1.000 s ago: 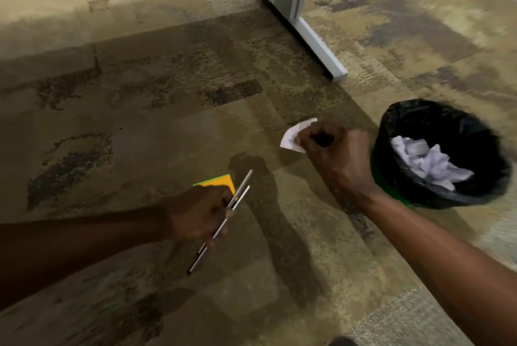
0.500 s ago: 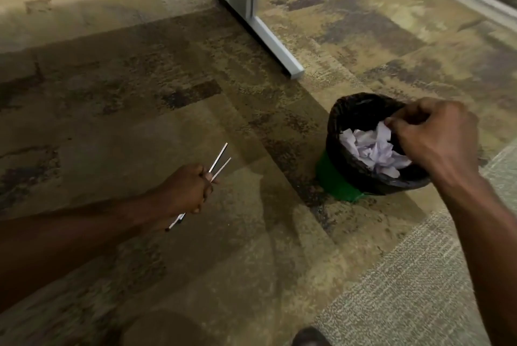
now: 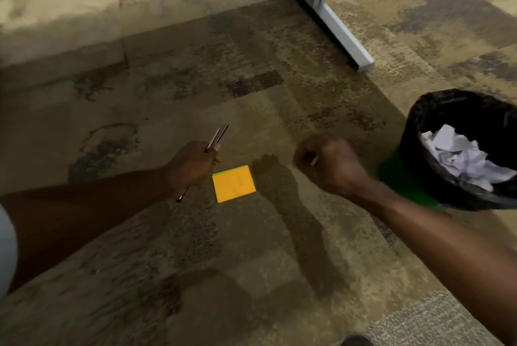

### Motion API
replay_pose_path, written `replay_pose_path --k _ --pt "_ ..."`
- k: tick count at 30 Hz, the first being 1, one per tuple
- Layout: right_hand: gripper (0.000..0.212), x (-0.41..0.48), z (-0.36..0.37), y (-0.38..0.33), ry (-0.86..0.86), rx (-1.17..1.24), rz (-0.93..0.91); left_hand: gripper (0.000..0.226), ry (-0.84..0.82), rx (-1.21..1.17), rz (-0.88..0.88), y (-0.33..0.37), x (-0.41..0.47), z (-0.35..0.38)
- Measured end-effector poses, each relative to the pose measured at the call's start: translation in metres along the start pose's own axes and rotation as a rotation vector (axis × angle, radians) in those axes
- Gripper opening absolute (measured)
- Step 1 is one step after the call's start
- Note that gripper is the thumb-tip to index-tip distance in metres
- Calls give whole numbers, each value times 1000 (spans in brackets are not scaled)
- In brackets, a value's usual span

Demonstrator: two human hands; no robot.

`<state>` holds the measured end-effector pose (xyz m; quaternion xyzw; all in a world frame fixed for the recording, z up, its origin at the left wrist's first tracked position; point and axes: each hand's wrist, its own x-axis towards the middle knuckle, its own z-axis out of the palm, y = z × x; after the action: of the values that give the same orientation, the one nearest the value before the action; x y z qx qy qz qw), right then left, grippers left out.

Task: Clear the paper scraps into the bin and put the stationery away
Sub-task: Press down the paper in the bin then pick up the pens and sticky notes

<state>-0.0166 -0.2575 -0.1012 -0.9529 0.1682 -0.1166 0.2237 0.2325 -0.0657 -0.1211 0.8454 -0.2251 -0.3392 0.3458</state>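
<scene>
Head view, looking down at patterned carpet [image 3: 112, 99], and both arms are in shot. The left hand [image 3: 195, 166], centre left of the frame, grips two thin pens [image 3: 218, 135] round their middles. The tips poke up past the knuckles and one end sticks out below the wrist. They look stiff, light and smooth, so they could slide through a loose fist, and a grip near the middle looks sound.

Just right of that hand, flat on the carpet at centre frame, lies a yellow sticky-note pad [image 3: 234, 183] with a green strip along its top edge. It looks light and thin, a stack firm enough to lift whole but lying flush with the pile. My call is to work a fingertip under a corner or edge, then pinch across the thickness. Grabbing only the top sheet might peel it off the block.

The right hand [image 3: 327, 164] hovers to the right of the pad, fingers curled in. A thin pale sliver shows between them, and I cannot tell what it is or whether it is held.

Over at the right edge stands the bin [image 3: 447, 105], black liner over a green body, with crumpled white paper [image 3: 461, 155] inside. No loose scraps show on the carpet. A grey desk leg [image 3: 327, 10] stands at upper right.
</scene>
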Motion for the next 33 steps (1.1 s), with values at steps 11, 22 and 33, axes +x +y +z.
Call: replay_pose_path --k 11,22,33 --pt "80 51 123 -21 -368 -56 -58 40 -72 -2 -50 -21 -11 -31" --pt "96 67 156 -39 -447 -272 -61 24 -204 101 -68 -24 -27 -32" --pt "84 62 139 -33 -504 67 169 22 -230 88 -114 -40 -29 -34"
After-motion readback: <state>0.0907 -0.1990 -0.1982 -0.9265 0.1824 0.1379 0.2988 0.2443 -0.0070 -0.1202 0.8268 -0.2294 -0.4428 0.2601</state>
